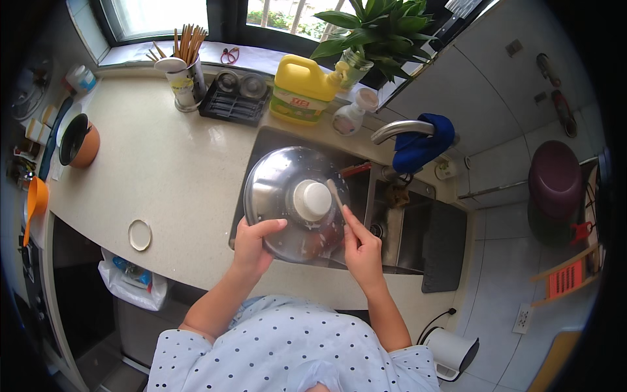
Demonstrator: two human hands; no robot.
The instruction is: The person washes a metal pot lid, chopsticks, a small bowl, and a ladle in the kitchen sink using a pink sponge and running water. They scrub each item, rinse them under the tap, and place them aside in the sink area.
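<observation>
Over the sink [258, 145] I hold a round see-through pot lid [277, 175] with a metal rim and a white knob [317, 199] at its middle. My left hand [253, 247] is closed on the lid's near left edge, thumb lying on top and fingers hidden underneath. Whitish spots, perhaps suds, dot the lid around the knob. Pinched in my right hand [363, 251] is a slim light-brown brush [335, 193], like a toothbrush, its head close to the knob's right side. Whether its bristles touch the knob I cannot tell.
Behind the sink stand a yellow jug [300, 88], a pump bottle [353, 114] and a potted plant [379, 32]. A blue cloth [424, 144] hangs on the tap [398, 129]. Leftward are a chopstick holder [184, 85], black tray [232, 101], small round lid [139, 234] and orange pot [85, 145].
</observation>
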